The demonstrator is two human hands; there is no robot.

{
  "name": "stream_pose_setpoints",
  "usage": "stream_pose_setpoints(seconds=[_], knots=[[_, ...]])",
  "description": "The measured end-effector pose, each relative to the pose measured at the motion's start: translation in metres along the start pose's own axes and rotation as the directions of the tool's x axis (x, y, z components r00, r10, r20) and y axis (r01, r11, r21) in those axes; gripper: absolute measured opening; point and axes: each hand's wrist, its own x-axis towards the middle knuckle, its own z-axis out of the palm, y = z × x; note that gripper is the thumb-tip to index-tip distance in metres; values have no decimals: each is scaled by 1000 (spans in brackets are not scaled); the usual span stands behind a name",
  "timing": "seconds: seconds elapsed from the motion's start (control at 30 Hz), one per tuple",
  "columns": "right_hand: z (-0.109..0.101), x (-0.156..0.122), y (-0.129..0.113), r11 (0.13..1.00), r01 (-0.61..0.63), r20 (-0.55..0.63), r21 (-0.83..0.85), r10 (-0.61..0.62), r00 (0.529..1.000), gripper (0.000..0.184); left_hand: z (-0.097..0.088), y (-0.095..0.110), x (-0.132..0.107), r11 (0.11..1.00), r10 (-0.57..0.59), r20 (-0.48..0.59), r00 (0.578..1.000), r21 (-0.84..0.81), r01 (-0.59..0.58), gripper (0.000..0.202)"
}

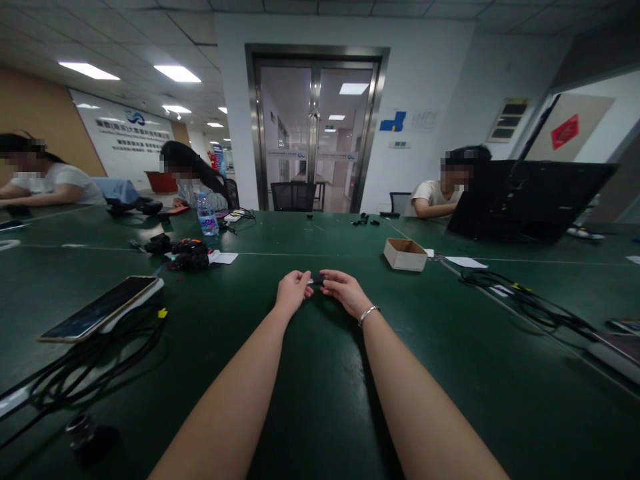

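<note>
Over the middle of the dark green table, my left hand (294,292) and my right hand (345,290) face each other, both closed in a pinch. Between their fingertips is a small dark object with a pale, silvery end (316,279), which looks like a USB stick, though it is too small to be sure. The pale end lies at my left fingers; my right thumb and fingers grip the dark end. My fingers hide part of it. A silver bracelet (369,315) circles my right wrist.
Right of my hands stands an open small box (405,255). To the left lie a phone (103,308), coiled black cables (107,353) and black gear (187,253) by a water bottle (207,215). A monitor (525,200) stands at right. Several people sit around the table.
</note>
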Motion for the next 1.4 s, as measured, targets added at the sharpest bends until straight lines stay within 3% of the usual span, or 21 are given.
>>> stream_pose_setpoints(seconds=[0.17, 0.33, 0.53, 0.73, 1.13, 1.4], knots=[[-1, 0, 0, 1000, 17, 33, 5, -18, 999, 27, 0, 0, 0, 1000, -13, 25, 1000, -18, 14, 30], [-3, 3, 3, 1000, 14, -14, 20, -13, 1000, 27, 3, -10, 4, 989, 142, -1, 990, -46, -142, 14], [-2, 7, 6, 999, 4, -62, 33, -2, 998, 20, 1, -13, 8, 959, 279, 36, 960, -63, -277, 16], [-1, 8, 7, 1000, 4, -47, 24, -2, 999, 29, 1, -10, 8, 977, 205, 48, 978, -73, -202, 16], [-5, 7, 7, 999, 16, -5, -28, -16, 1000, 22, -4, -5, 4, 988, 103, 66, 992, 111, -110, 38], [-3, 6, 10, 988, 113, 40, -105, -109, 993, 33, -3, -2, 6, 981, 51, -12, 999, 190, -47, 45]])
